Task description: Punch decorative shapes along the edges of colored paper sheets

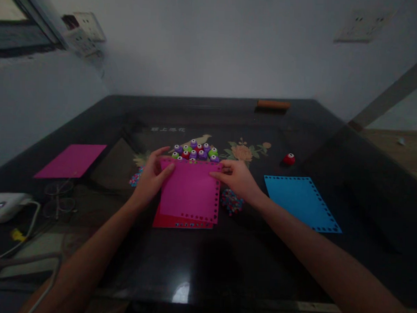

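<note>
A pink sheet of paper [190,190] with small shapes punched along its top, right and bottom edges is held up in front of me. My left hand [153,177] pinches its upper left corner, and my right hand [238,176] pinches the upper right corner. Under it a red sheet [165,220] with a punched bottom edge lies on the dark table, mostly hidden. Just behind the pink sheet stand several purple, green and red craft punches [201,155]. Small piles of paper bits [232,201] lie beside each hand, the left one partly covered.
A blue sheet [302,202] with punched edges lies to the right, below a lone red craft punch [289,159]. Another pink sheet [73,161] is at the left, near a white device [6,206] with a cable. A brown roll [273,104] rests at the back edge.
</note>
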Available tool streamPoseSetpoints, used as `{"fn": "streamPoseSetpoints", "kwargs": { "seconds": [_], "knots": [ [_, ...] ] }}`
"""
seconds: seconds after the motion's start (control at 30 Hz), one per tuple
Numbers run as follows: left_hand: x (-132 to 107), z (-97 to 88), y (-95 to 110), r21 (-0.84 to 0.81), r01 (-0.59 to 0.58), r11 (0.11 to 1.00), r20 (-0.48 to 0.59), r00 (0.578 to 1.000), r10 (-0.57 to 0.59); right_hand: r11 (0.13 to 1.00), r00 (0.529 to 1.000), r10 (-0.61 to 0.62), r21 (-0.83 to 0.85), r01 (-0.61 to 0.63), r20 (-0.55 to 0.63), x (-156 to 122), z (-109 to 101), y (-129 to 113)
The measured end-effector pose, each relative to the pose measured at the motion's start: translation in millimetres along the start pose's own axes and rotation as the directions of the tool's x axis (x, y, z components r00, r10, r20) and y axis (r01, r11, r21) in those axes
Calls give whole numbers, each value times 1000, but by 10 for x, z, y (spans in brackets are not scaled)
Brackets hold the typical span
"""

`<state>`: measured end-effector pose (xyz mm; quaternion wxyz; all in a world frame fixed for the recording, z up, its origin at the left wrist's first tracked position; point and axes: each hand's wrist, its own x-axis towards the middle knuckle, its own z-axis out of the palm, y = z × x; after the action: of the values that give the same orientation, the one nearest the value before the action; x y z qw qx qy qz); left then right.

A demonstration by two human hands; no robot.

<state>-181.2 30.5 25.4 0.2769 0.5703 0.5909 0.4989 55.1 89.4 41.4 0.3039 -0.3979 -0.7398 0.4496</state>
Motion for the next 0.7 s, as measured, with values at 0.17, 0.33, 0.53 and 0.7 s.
{"fn": "streamPoseSetpoints", "kwargs": {
  "seconds": [0.17,0.33,0.53,0.7],
  "knots": [
    [-137,174,22,-179,188,966,209,967,-149,987,995,72,151,-60,-75,-30,-280,-40],
    [-224,416,205,-154,236,959,435,888,-149,953,971,154,288,-97,-182,-161,-566,47],
    [-81,744,513,-138,103,985,518,855,-17,902,968,158,427,-60,-197,-454,-834,59],
    [79,991,748,-140,27,990,482,875,45,887,974,199,443,-131,-111,-730,-949,40]
  ]
}}
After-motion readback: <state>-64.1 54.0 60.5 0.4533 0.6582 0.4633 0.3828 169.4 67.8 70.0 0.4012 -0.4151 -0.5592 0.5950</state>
